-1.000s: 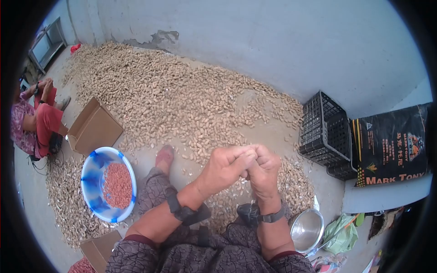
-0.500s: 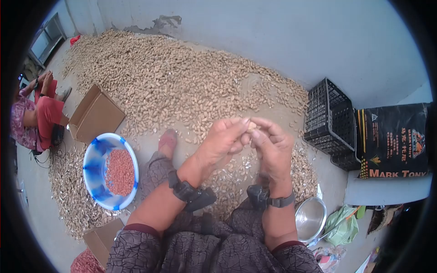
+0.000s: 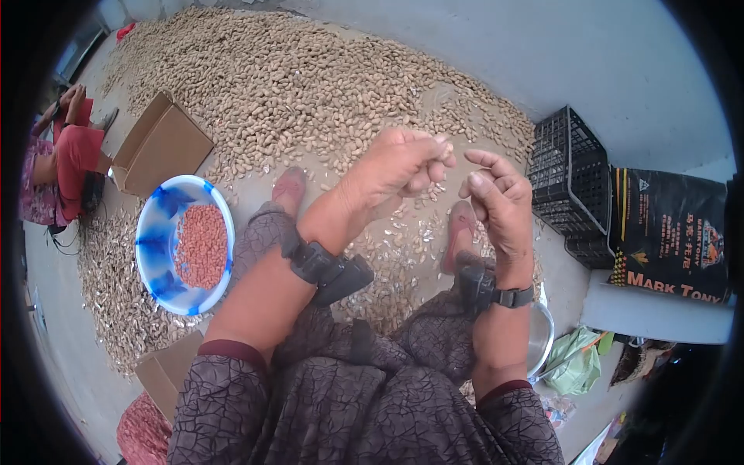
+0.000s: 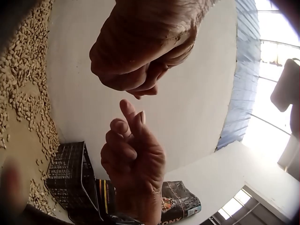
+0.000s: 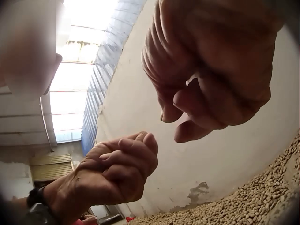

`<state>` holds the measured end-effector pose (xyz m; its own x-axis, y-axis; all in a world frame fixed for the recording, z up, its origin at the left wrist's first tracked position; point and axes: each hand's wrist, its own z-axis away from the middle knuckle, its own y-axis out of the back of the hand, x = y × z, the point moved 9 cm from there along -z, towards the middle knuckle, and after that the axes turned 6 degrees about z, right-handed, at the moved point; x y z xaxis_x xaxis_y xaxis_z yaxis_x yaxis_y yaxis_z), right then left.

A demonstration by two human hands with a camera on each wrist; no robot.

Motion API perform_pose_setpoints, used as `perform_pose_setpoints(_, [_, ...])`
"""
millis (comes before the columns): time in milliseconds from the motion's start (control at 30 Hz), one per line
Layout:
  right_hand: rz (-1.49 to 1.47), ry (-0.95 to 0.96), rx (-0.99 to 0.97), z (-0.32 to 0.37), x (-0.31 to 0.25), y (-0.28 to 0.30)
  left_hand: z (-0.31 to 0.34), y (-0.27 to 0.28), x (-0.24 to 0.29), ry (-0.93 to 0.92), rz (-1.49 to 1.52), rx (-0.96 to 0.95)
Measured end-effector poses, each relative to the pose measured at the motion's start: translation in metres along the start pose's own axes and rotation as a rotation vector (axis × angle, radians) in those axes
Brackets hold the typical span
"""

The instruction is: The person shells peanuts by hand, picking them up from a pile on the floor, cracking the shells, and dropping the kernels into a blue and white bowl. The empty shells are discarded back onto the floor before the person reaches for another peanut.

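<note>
My left hand (image 3: 395,167), fingers curled, pinches a small pale peanut (image 3: 449,149) between thumb and forefinger, over the scattered shells. In the left wrist view the back of that hand (image 4: 145,51) hides the peanut. My right hand (image 3: 502,201) is held up a short way to the right of it, fingers loosely bent. A gap shows between its thumb and forefinger in the right wrist view, with nothing seen in it. Beyond both hands spreads a large heap of unshelled peanuts (image 3: 271,85). Broken shells (image 3: 395,256) lie on the floor between my feet.
A blue and white basin (image 3: 157,267) of shelled red peanuts (image 3: 201,252) stands left of my leg. Behind it is a cardboard box (image 3: 167,147); a seated person (image 3: 74,163) is farther left. Black crates (image 3: 570,178), a black sack (image 3: 670,232) and a metal bowl (image 3: 540,337) are at right.
My hands were together, fingertips meeting around a peanut. Now they have parted and moved forward, the right hand shifting to the right while the left keeps the peanut.
</note>
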<state>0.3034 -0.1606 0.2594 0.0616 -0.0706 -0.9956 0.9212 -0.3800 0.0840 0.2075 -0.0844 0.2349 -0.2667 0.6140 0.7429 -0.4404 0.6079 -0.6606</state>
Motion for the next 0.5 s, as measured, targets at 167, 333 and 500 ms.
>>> perform_pose_setpoints(167, [0.263,-0.186,-0.087,-0.009,0.028,0.05,0.008,0.015,0.025,-0.08,-0.089,0.069])
perform_pose_setpoints(333, [0.372,-0.33,-0.055,0.006,0.07,0.105,0.017,0.024,0.044,-0.152,-0.147,0.127])
perform_pose_setpoints(500, [0.43,-0.484,-0.038,0.034,0.094,0.127,0.022,0.028,0.058,-0.228,-0.235,0.189])
